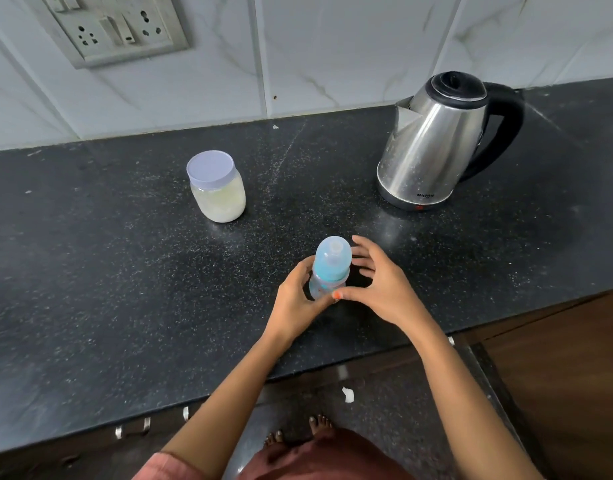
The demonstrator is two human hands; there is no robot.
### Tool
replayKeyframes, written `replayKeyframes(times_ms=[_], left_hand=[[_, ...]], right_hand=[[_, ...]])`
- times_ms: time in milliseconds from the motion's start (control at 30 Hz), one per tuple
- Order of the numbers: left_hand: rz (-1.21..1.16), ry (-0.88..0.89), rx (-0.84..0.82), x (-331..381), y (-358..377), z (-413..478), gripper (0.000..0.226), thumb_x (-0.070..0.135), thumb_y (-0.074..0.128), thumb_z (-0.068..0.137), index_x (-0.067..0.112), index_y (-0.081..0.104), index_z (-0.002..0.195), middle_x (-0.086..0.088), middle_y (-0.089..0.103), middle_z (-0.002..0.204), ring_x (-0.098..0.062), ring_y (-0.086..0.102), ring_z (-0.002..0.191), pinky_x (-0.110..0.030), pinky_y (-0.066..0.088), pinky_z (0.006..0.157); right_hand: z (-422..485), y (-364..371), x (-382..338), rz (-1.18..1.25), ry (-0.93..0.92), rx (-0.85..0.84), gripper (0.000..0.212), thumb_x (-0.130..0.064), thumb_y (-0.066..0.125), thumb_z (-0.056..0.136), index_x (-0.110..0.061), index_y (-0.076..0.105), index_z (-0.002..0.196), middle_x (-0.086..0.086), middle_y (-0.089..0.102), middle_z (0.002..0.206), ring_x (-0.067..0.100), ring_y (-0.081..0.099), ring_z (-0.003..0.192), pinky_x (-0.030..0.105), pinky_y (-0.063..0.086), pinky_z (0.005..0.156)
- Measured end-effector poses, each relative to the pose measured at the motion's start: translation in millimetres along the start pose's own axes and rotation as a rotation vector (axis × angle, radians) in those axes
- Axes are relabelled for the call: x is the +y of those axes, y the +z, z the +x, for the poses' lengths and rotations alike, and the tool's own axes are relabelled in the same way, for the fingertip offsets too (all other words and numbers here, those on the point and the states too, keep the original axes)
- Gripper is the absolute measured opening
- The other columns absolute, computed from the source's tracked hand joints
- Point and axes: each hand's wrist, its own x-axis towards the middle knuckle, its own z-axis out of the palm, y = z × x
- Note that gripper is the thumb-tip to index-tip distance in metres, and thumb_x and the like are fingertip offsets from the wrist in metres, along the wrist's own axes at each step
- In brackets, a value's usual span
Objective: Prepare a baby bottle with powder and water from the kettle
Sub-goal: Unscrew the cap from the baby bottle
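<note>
A black speckled granite countertop (125, 271) meets a white tiled wall (333, 46), with a steel electric kettle (433, 147) at the back right and a lidded powder jar (216, 187) well to its left. Near the front edge stands the baby bottle (329, 268) (cap on). The left hand (294, 299) curls round its body, while the right hand (384, 285) sits beside the cap with fingers spread, gripping nothing.

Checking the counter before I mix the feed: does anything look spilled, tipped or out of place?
Nothing is spilled or tipped. The jar, kettle and baby bottle stand upright, lids on; the left hand holds the bottle. Only a white scrap lies on the floor.
</note>
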Motion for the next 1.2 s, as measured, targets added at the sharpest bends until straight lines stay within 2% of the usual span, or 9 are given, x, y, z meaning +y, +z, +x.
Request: replayKeyframes(times_ms=[100,167,300,500,700,833,1033,1100,1200], left_hand=[[0.001,0.006,0.033,2.6,5.2,0.3,0.060,0.014,0.077,0.072,0.042,0.042,0.113,0.026,0.054,0.110,0.008,0.053,0.105,-0.009,0.042,0.086],[0.002,0.005,0.064,4.3,7.1,0.0,0.059,0.014,0.076,0.072,0.042,0.043,0.111,0.027,0.055,0.105,0.014,0.053,0.099,-0.003,0.042,0.078],[0.006,-0.005,0.068,3.6,5.9,1.6,0.055,0.015,0.076,0.070,0.039,0.048,0.111,0.027,0.060,0.098,0.014,0.057,0.093,-0.007,0.046,0.078],[0.044,0.009,0.034,0.7,3.0,3.5,0.049,0.020,0.077,0.068,0.049,0.052,0.098,0.025,0.066,0.091,0.006,0.062,0.090,-0.019,0.051,0.079],[0.021,0.005,-0.007,1.0,0.7,5.1,0.045,0.035,0.074,0.065,0.059,0.052,0.097,0.028,0.066,0.091,0.006,0.062,0.091,-0.017,0.051,0.081],[0.009,-0.005,-0.018,-3.9,0.9,7.2,0.040,0.034,0.076,0.064,0.048,0.055,0.096,0.017,0.069,0.093,-0.001,0.065,0.091,-0.033,0.054,0.083],[0.053,-0.019,-0.029,-8.7,-0.7,10.6,0.043,0.025,0.081,0.066,0.042,0.054,0.094,0.017,0.067,0.094,-0.002,0.064,0.093,-0.038,0.053,0.086],[0.072,-0.014,-0.022,-9.2,-0.7,10.6,0.042,0.023,0.081,0.066,0.039,0.054,0.094,0.019,0.066,0.092,0.000,0.064,0.091,-0.034,0.054,0.084],[0.099,0.011,-0.020,-6.6,-0.7,9.8,0.047,0.023,0.079,0.068,0.036,0.055,0.106,0.020,0.066,0.089,0.005,0.063,0.088,-0.018,0.051,0.077]], right_hand=[[0.6,6.0,-17.4,-0.045,-0.007,0.046,0.092,-0.019,0.084,0.059,-0.025,0.034,0.136,-0.011,0.049,0.115,0.011,0.047,0.111,0.026,0.039,0.094],[0.2,11.4,-25.6,-0.099,-0.003,0.084,0.093,-0.023,0.083,0.060,-0.027,0.031,0.136,-0.008,0.050,0.118,0.015,0.045,0.115,0.030,0.042,0.092],[1.0,13.9,-38.8,-0.396,0.002,0.130,0.096,-0.033,0.078,0.063,-0.032,0.020,0.139,-0.007,0.051,0.125,0.018,0.045,0.116,0.035,0.039,0.078],[6.2,10.0,-57.7,-0.785,-0.108,0.068,0.054,-0.031,0.070,0.071,-0.025,0.042,0.117,0.003,0.056,0.108,0.025,0.057,0.097,0.030,0.036,0.064],[16.4,3.1,-70.7,-0.833,-0.169,-0.109,0.044,-0.022,0.071,0.071,-0.021,0.048,0.109,0.005,0.058,0.106,0.025,0.058,0.094,0.029,0.035,0.064],[21.7,-2.4,-72.0,-0.839,-0.187,-0.220,0.044,-0.019,0.073,0.068,-0.023,0.052,0.106,0.005,0.058,0.106,0.023,0.055,0.091,0.028,0.035,0.065],[36.1,-19.3,-79.5,-0.784,-0.327,-0.625,0.033,-0.006,0.070,0.070,-0.023,0.057,0.095,-0.005,0.050,0.106,0.017,0.051,0.097,0.040,0.046,0.081],[36.3,-20.0,-81.0,-0.779,-0.292,-0.636,0.035,-0.010,0.071,0.069,-0.030,0.054,0.092,-0.012,0.044,0.108,0.014,0.049,0.102,0.041,0.047,0.079],[33.1,-15.2,-82.1,-0.751,-0.190,-0.476,0.050,-0.031,0.074,0.069,-0.030,0.051,0.112,-0.010,0.044,0.120,0.015,0.046,0.111,0.037,0.044,0.083]])
